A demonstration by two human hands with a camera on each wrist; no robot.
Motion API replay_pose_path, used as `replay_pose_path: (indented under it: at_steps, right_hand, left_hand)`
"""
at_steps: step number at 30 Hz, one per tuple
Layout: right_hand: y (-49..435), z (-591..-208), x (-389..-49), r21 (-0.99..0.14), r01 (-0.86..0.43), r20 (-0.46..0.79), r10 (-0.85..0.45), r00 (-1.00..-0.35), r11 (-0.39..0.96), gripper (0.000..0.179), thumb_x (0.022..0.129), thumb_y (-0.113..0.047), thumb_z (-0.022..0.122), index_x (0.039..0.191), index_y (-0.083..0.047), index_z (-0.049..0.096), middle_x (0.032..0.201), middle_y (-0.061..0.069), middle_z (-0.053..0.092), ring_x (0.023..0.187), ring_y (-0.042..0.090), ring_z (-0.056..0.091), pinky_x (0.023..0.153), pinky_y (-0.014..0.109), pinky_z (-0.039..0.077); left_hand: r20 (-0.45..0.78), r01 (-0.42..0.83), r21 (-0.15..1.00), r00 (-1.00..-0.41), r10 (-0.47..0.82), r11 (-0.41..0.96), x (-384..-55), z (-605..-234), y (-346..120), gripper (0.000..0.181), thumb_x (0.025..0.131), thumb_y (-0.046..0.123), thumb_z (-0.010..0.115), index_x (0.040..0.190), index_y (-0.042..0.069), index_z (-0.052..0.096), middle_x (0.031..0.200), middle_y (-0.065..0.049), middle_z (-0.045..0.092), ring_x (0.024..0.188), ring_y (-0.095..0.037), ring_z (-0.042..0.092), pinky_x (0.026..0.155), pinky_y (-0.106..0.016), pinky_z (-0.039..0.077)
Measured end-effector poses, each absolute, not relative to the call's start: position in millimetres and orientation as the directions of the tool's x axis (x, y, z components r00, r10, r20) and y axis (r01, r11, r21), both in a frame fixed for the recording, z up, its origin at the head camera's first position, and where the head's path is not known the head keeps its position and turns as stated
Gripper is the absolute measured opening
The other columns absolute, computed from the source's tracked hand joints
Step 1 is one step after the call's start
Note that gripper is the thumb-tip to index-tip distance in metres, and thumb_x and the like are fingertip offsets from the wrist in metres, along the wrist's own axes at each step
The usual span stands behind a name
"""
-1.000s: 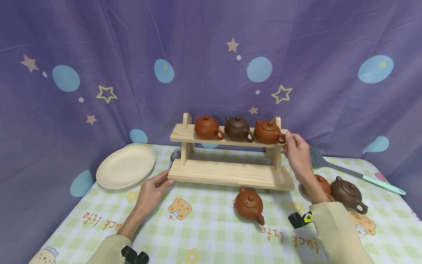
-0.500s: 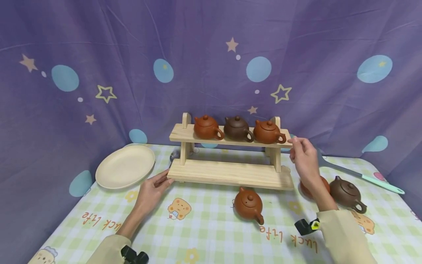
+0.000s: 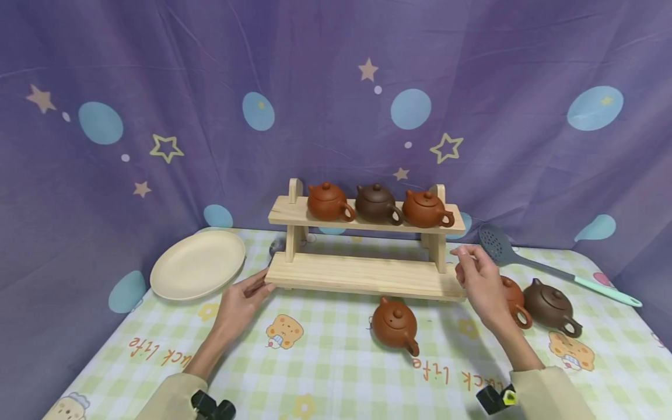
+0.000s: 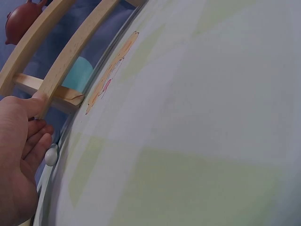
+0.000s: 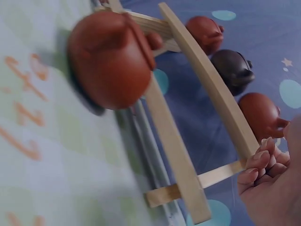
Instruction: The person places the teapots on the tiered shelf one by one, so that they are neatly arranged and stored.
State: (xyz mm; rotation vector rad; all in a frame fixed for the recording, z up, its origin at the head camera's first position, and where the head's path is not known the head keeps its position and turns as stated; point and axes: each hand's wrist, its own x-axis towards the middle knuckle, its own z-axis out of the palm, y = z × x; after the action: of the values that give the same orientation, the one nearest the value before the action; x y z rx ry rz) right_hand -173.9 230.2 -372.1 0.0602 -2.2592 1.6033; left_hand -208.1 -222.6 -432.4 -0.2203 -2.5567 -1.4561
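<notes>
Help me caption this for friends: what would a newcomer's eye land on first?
Most likely the three teapots lined up on the upper level of the wooden rack, a dark one between two reddish-brown ones. Next, perhaps, the left hand holding the rack's lower left end. The purple curtain with its stars and blue shapes, filling the background, also stands out.

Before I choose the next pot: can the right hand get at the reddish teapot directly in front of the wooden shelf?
Probably yes: the right hand seems to hold nothing, and the reddish teapot stands on the tablecloth in front of the wooden shelf, with nothing visible blocking its right side.
</notes>
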Motion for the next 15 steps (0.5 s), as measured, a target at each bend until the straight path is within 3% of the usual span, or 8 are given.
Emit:
replay_pose_path:
  at_steps: [15]
  right_hand:
    - [219, -398, -144, -0.925, -0.201, 0.254, 0.131, -0.958, 0.321, 0.028, 0.113, -0.020, 0.047, 0.117, 0.004, 0.061, 0.067, 0.003, 0.046, 0.057, 0.011, 0.044, 0.048, 0.026, 0.037]
  left_hand:
    - [0.242, 0.225, 0.820, -0.970, 0.038, 0.527, -208, -432, -222, 0.057, 0.101, 0.036, 0.070, 0.147, 0.004, 0.057, 0.134, -0.015, 0.066, 0.118, -0.030, 0.067, 0.098, -0.034, 0.056]
